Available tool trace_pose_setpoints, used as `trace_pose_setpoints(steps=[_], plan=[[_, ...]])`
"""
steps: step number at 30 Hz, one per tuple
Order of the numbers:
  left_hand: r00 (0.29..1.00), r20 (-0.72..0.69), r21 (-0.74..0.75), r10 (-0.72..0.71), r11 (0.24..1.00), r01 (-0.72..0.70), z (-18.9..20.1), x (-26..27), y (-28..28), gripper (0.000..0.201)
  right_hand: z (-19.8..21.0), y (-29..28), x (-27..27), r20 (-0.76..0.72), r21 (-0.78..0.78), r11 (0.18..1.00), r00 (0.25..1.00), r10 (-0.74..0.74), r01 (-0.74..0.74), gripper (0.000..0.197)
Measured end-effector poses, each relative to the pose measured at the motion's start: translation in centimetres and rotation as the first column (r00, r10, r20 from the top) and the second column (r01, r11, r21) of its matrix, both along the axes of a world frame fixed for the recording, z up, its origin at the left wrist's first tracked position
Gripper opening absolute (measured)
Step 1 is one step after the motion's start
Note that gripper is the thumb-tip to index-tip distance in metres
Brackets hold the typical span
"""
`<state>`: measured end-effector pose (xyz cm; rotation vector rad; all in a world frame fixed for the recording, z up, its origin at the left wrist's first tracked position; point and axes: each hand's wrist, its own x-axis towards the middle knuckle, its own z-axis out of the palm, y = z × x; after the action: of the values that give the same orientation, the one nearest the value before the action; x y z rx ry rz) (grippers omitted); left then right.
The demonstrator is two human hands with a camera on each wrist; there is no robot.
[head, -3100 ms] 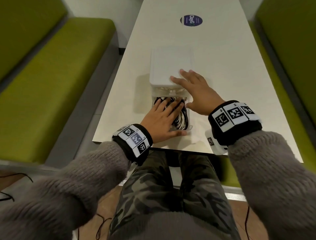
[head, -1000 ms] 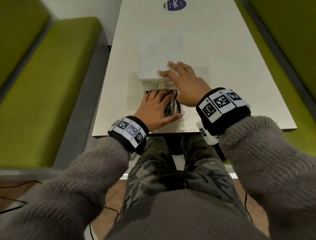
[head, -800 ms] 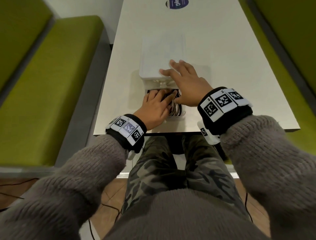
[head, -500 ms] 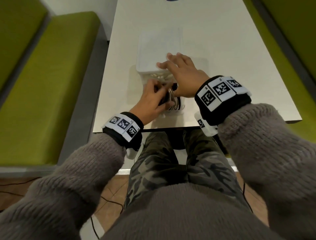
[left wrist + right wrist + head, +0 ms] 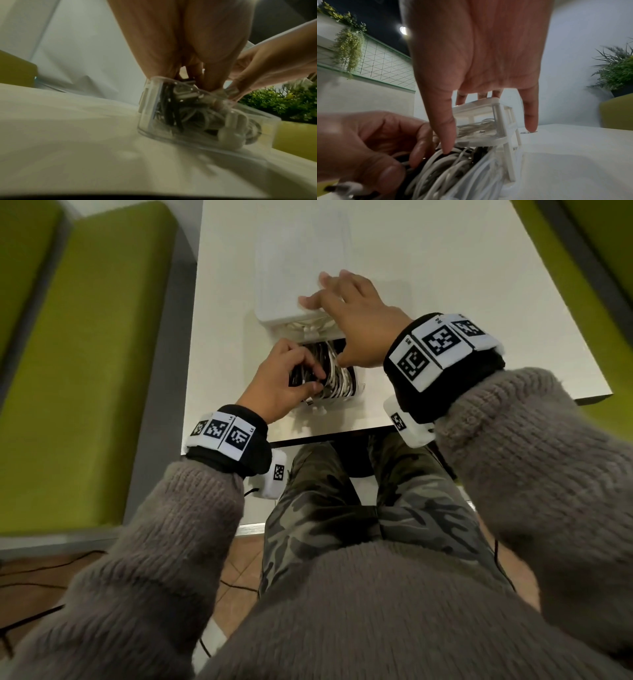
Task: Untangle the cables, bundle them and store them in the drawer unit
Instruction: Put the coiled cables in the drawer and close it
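Observation:
A white drawer unit point(image 5: 291, 278) stands on the white table point(image 5: 445, 285). Its lower clear drawer point(image 5: 358, 392) is pulled out toward me and holds coiled white cables point(image 5: 337, 380) and a black cable bundle point(image 5: 299, 374). My left hand point(image 5: 284, 381) reaches into the drawer, thumb and curled fingers pinching the black bundle. My right hand point(image 5: 352, 313) lies with straight fingers on the unit's top while its thumb touches the white cables point(image 5: 445, 169). In the right wrist view the upper drawer point(image 5: 476, 128) also holds white cable. The left wrist view shows the drawer front point(image 5: 149, 108) with cables behind it.
Green benches point(image 5: 85, 371) flank the table on both sides. The table's near edge point(image 5: 325, 436) runs just behind the drawer, above my lap. Thin black wires point(image 5: 41, 570) lie on the floor at the left. Plants point(image 5: 616, 70) stand in the background.
My left hand lay flat on the cables in the drawer; its fingers have now curled and pinch the black bundle. The right hand has stayed on the unit's top.

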<state>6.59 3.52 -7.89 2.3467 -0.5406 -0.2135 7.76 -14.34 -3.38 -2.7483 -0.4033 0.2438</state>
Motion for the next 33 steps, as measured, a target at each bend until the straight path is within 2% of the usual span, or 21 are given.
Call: trace_pose_setpoints(steps=[8,13,17,21,25,28,31,33], plan=[[0.999,-0.02,-0.059,0.05,0.997,-0.051,0.1,-0.3,-0.2,0.02,0.5,0.3,-0.4,-0.022,-0.013,1.0,1.0,-0.014,0.013,0.089],[0.991,-0.114,-0.122,-0.065,0.991,0.051,0.8,-0.4,0.3,0.032,0.5,0.3,-0.5,-0.054,-0.01,1.0,0.998,0.009,-0.01,0.1],[0.987,-0.106,-0.017,-0.124,0.992,0.123,1.0,-0.4,0.4,0.037,0.1,0.4,-0.5,-0.033,0.019,1.0,0.999,0.002,-0.001,0.096],[0.992,-0.083,0.048,-0.092,0.994,0.096,0.7,-0.3,0.0,0.041,0.1,0.4,-0.5,-0.033,0.016,1.0,0.999,-0.003,0.004,0.095],[1.0,0.01,0.118,-0.009,0.993,0.007,0.3,-0.9,-0.8,0.045,0.3,0.5,-0.5,-0.045,0.003,1.0,0.999,0.0,0.0,0.096],[0.994,0.099,0.131,0.051,0.989,-0.064,0.5,-1.2,-1.0,0.059,0.4,0.5,-0.7,-0.051,0.008,1.0,0.999,0.002,-0.002,0.097],[0.963,0.266,0.244,0.032,0.965,-0.099,1.2,-0.9,-0.9,0.079,0.5,0.5,-1.0,-0.053,0.017,1.0,0.999,0.001,0.0,0.098],[0.935,0.355,0.279,0.013,0.953,-0.119,1.8,-0.9,-0.9,0.084,0.6,0.6,-1.2,-0.05,0.021,1.0,0.999,-0.003,0.004,0.098]])
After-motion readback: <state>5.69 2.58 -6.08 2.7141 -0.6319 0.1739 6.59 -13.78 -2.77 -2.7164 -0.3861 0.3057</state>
